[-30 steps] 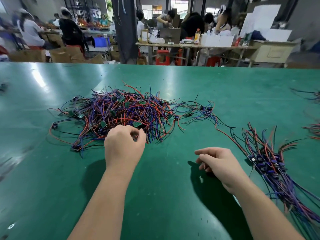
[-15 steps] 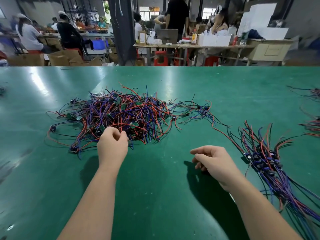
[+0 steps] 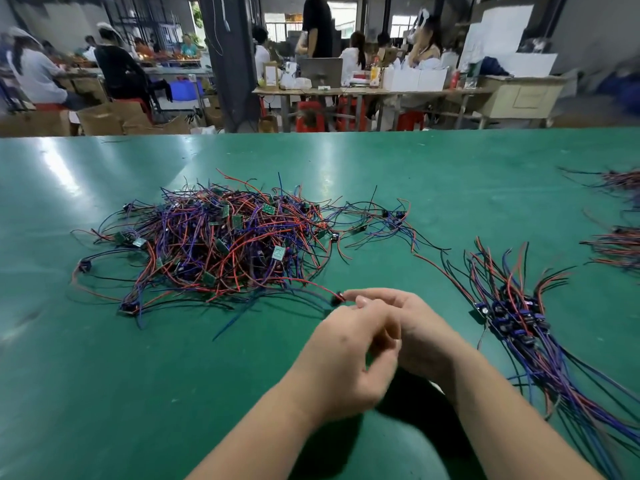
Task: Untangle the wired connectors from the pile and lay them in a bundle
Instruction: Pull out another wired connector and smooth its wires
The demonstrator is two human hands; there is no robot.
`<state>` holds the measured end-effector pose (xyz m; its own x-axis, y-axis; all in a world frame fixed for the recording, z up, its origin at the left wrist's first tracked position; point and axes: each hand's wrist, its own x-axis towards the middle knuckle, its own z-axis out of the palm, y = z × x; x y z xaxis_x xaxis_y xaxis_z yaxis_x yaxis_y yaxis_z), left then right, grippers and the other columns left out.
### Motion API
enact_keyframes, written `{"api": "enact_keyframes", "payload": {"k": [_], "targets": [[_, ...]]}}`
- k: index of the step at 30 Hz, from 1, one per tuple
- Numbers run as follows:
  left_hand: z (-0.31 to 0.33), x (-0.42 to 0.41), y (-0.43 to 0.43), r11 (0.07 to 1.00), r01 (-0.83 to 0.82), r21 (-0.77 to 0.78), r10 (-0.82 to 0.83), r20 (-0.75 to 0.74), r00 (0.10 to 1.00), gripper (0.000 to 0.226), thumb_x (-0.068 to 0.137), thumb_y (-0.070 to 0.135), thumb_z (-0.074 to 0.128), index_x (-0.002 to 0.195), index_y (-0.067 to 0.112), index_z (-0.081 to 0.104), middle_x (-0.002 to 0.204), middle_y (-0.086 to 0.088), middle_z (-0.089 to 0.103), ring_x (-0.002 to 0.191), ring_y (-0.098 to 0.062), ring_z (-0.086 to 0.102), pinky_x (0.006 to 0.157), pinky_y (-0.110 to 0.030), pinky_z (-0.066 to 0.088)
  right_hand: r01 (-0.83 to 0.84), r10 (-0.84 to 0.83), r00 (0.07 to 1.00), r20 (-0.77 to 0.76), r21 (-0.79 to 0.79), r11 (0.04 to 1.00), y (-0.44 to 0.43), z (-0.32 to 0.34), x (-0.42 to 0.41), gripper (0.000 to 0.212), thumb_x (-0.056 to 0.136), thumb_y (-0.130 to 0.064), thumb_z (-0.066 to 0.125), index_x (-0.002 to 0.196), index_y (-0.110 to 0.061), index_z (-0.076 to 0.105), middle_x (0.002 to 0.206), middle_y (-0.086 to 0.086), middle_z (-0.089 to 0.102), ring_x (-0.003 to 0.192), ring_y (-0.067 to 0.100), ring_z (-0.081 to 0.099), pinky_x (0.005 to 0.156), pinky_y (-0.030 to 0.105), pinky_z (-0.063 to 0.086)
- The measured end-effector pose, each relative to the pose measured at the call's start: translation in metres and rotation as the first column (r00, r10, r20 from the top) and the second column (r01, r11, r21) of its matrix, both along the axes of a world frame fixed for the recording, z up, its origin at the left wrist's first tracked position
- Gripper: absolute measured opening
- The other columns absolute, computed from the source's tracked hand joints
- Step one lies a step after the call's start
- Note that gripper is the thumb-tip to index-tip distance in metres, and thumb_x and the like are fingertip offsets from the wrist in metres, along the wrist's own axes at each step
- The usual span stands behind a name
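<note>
Left hand (image 3: 346, 362): nearest and blurred, with its fingers curled in against the right hand. I cannot tell whether its grip holds a wire.
Right hand (image 3: 419, 327): its grip appears to pinch a small dark connector (image 3: 337, 299) at the fingertips, low over the counter (image 3: 138, 393).
Red wire (image 3: 304, 283): runs from that connector back into the near edge of the pile. It is probably snagged there, so a sharp pull could drag a clump along or strain the joint at the connector.
Pile (image 3: 221, 244): a dense tangle left of centre. Loops lying over the small green boards may catch and tighten.
Bundle (image 3: 516, 320): laid to the right, well apart from the pile. A dragged clump or a sweeping forearm could disorder it.
Far heaps (image 3: 620, 247): more wires at the right edge, and mixing with them looks unlikely.
</note>
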<state>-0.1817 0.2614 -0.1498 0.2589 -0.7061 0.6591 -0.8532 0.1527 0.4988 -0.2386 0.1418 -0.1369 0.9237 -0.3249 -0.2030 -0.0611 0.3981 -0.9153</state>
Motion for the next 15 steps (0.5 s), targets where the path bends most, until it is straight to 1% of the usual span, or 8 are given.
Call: {"api": "enact_keyframes", "payload": {"k": [3, 5, 6, 7, 8, 10, 12, 15], "targets": [[-0.001, -0.001, 0.002, 0.999, 0.040, 0.029, -0.035, -0.151, 0.988, 0.019, 0.084, 0.031, 0.058, 0.075, 0.019, 0.048, 0.064, 0.006, 0.053, 0.060, -0.016, 0.051, 0.058, -0.036, 0.044, 0.074, -0.074, 0.996, 0.054, -0.005, 0.997, -0.007, 0.003, -0.003, 0.016, 0.071, -0.017, 0.064, 0.079, -0.014, 0.078, 0.077, 0.011, 0.072, 0.057, 0.014, 0.062, 0.057, 0.022, 0.053], [0.000, 0.002, 0.003, 0.994, -0.065, 0.083, 0.089, -0.321, 0.943, 0.041, 0.088, 0.046, 0.047, 0.067, 0.012, 0.054, 0.057, 0.002, 0.056, 0.052, -0.016, 0.052, 0.052, -0.035, 0.043, 0.112, -0.117, 0.984, 0.133, 0.047, 0.993, -0.014, 0.008, -0.007, 0.018, 0.072, -0.018, 0.063, 0.081, -0.017, 0.078, 0.074, 0.006, 0.072, 0.051, 0.006, 0.057, 0.048, 0.015, 0.049], [0.003, 0.004, 0.002, 0.983, -0.119, 0.140, 0.171, -0.447, 0.878, 0.048, 0.091, 0.049, 0.042, 0.067, 0.011, 0.058, 0.058, 0.002, 0.062, 0.052, -0.016, 0.055, 0.051, -0.031, 0.044, 0.109, -0.126, 0.975, 0.183, 0.100, 0.989, -0.016, 0.009, -0.010, 0.017, 0.071, -0.018, 0.065, 0.082, -0.016, 0.078, 0.073, 0.006, 0.071, 0.050, 0.005, 0.054, 0.046, 0.013, 0.046], [0.005, 0.008, -0.001, 0.973, -0.126, 0.196, 0.221, -0.604, 0.766, 0.049, 0.096, 0.048, 0.038, 0.073, 0.012, 0.063, 0.065, 0.001, 0.068, 0.054, -0.015, 0.058, 0.050, -0.027, 0.044, 0.080, -0.115, 0.965, 0.237, 0.152, 0.985, -0.018, 0.010, -0.012, 0.018, 0.070, -0.019, 0.070, 0.084, -0.014, 0.078, 0.072, 0.006, 0.070, 0.050, 0.005, 0.053, 0.047, 0.013, 0.046], [0.007, 0.011, -0.004, 0.971, -0.081, 0.224, 0.225, -0.754, 0.617, 0.046, 0.101, 0.043, 0.035, 0.084, 0.014, 0.065, 0.074, -0.001, 0.072, 0.057, -0.015, 0.061, 0.050, -0.024, 0.045, 0.034, -0.087, 0.954, 0.288, 0.184, 0.982, -0.019, 0.011, -0.014, 0.023, 0.066, -0.021, 0.078, 0.087, -0.013, 0.077, 0.072, 0.006, 0.069, 0.050, 0.006, 0.052, 0.048, 0.014, 0.045], [0.012, 0.016, -0.008, 0.990, 0.008, 0.139, 0.127, -0.925, 0.359, 0.041, 0.102, 0.038, 0.030, 0.105, 0.012, 0.061, 0.088, -0.001, 0.073, 0.066, -0.014, 0.067, 0.058, -0.023, 0.049, -0.058, 0.000, 0.946, 0.325, 0.168, 0.984, -0.018, 0.011, -0.018, 0.041, 0.053, -0.026, 0.091, 0.089, -0.012, 0.077, 0.071, 0.005, 0.068, 0.050, 0.008, 0.052, 0.049, 0.015, 0.046], [0.014, 0.018, -0.007, 0.999, 0.004, -0.037, -0.037, -0.974, 0.224, 0.038, 0.099, 0.037, 0.033, 0.110, 0.009, 0.057, 0.092, -0.001, 0.074, 0.072, -0.012, 0.070, 0.068, -0.025, 0.052, -0.144, 0.110, 0.948, 0.299, 0.096, 0.985, -0.013, 0.010, -0.019, 0.048, 0.049, -0.031, 0.093, 0.090, -0.012, 0.077, 0.072, 0.005, 0.070, 0.051, 0.008, 0.055, 0.049, 0.013, 0.047], [0.018, 0.020, -0.004, 0.978, -0.062, -0.201, -0.192, -0.973, 0.127, 0.028, 0.100, 0.029, 0.036, 0.097, 0.009, 0.056, 0.095, -0.005, 0.075, 0.076, -0.014, 0.071, 0.067, -0.028, 0.056, -0.280, 0.275, 0.936, 0.222, -0.008, 0.960, -0.005, 0.009, -0.020, 0.047, 0.059, -0.036, 0.088, 0.096, -0.011, 0.076, 0.084, 0.010, 0.073, 0.066, 0.012, 0.064, 0.061, 0.018, 0.051]]}}
